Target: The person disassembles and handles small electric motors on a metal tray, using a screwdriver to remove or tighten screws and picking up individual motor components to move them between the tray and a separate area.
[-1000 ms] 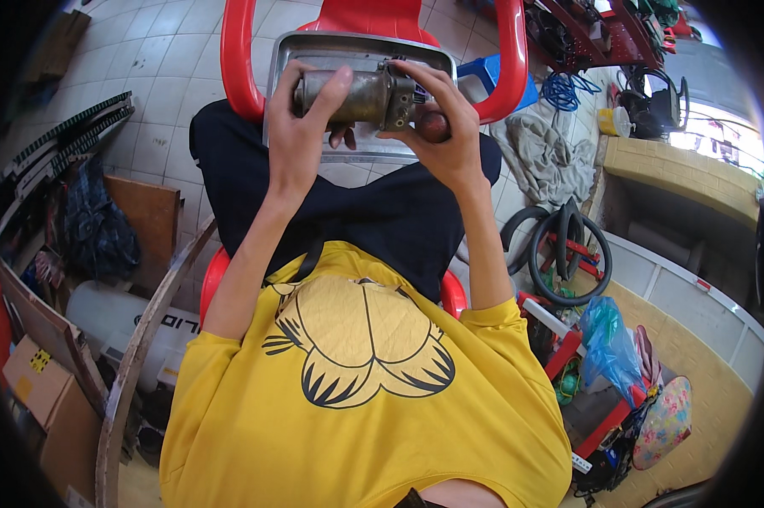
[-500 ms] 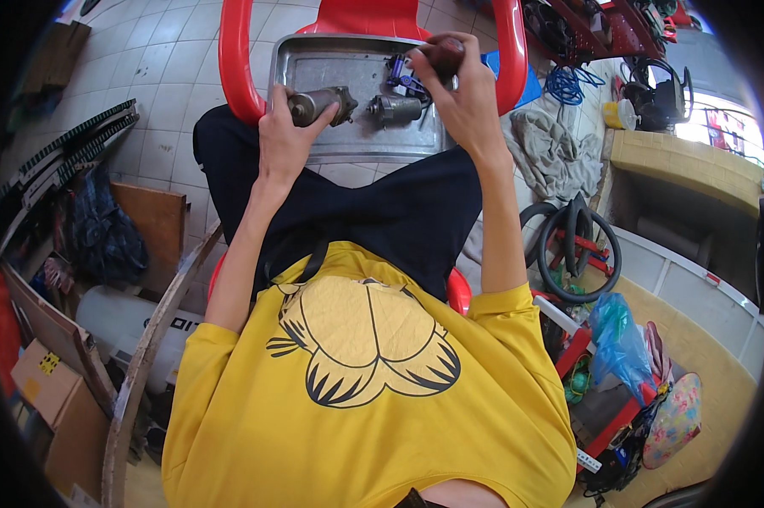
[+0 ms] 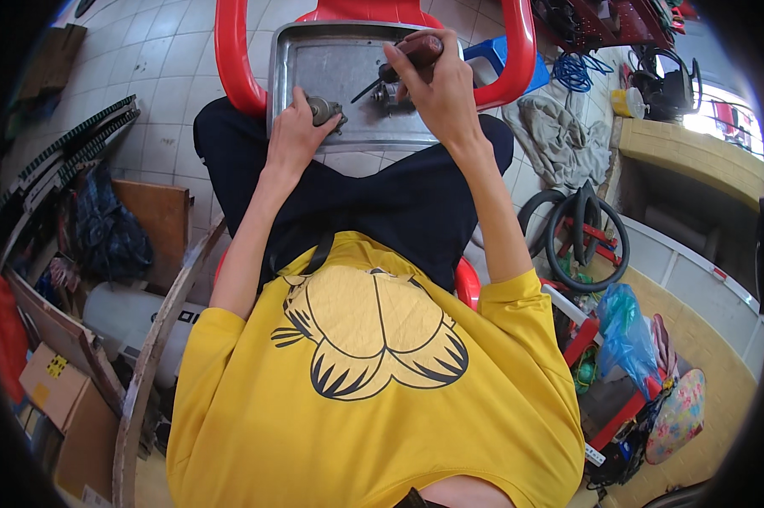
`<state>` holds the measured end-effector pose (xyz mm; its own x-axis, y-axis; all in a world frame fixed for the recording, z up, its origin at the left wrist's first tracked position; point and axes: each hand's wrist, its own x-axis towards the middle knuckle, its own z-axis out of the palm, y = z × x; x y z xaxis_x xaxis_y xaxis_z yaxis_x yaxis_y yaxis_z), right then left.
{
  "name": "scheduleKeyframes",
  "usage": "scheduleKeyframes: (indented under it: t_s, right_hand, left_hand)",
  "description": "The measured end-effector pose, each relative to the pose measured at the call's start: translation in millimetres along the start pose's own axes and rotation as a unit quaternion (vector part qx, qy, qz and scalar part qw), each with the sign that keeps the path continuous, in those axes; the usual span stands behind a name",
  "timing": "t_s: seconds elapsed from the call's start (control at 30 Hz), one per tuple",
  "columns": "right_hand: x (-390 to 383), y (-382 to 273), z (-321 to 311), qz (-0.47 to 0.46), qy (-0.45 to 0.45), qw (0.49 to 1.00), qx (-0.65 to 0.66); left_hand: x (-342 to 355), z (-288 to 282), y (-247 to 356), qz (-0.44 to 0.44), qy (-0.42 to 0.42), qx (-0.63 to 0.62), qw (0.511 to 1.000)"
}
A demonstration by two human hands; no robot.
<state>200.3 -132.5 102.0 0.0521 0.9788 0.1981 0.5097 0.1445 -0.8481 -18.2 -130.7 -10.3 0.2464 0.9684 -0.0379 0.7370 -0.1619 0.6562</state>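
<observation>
My left hand [image 3: 290,140] is closed round a grey metal motor-like cylinder [image 3: 321,110] over the left side of a shallow metal tray [image 3: 323,63]. In my right hand [image 3: 445,97] is a screwdriver [image 3: 417,55] with a dark reddish-brown handle, gripped by that handle. Its thin dark shaft points down and left toward the part in my left hand, with a gap between them. A second grey metal motor part [image 3: 385,97] lies in the tray, partly hidden behind my right hand and the screwdriver.
The tray rests on a red plastic chair [image 3: 236,59] before my knees. A blue box-like thing [image 3: 492,61] is at its right. Farther right lie a grey cloth [image 3: 560,140], a coiled blue hose [image 3: 577,72] and black tyres [image 3: 585,241]. Wooden boards [image 3: 153,224] stand at the left.
The screwdriver has tipped so its shaft now shows, pointing down-left. The part in my left hand has turned and looks shorter. Purple pieces seen earlier in the tray are now hidden.
</observation>
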Motion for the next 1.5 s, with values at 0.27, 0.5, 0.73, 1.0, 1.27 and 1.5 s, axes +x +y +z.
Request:
scheduleKeyframes:
  t_s: [0.27,0.5,0.73,1.0,1.27,1.5]
  right_hand:
    - [-2.4,4.9,11.1,0.017,-0.002,0.999,0.040]
    - [-1.5,9.1,16.4,0.017,-0.007,0.998,0.064]
    - [0.2,3.4,15.1,0.011,-0.023,0.998,0.053]
    - [1.6,5.0,15.8,-0.025,-0.075,0.996,0.030]
    - [9.1,-7.5,9.7,-0.116,-0.128,0.983,-0.058]
    - [9.2,1.8,19.9,-0.176,-0.102,0.979,0.026]
  left_hand:
    - [11.9,0.8,2.2,-0.025,-0.017,0.057,0.998]
    - [13.5,2.6,1.7,-0.026,-0.022,0.063,0.997]
    - [12.4,2.1,0.7,-0.032,-0.024,0.065,0.997]
    - [11.9,7.3,-2.4,-0.004,-0.026,0.067,0.997]
    - [9.6,5.9,-2.6,0.038,-0.023,0.047,0.998]
    - [9.2,5.2,-1.1,0.073,-0.020,0.030,0.997]
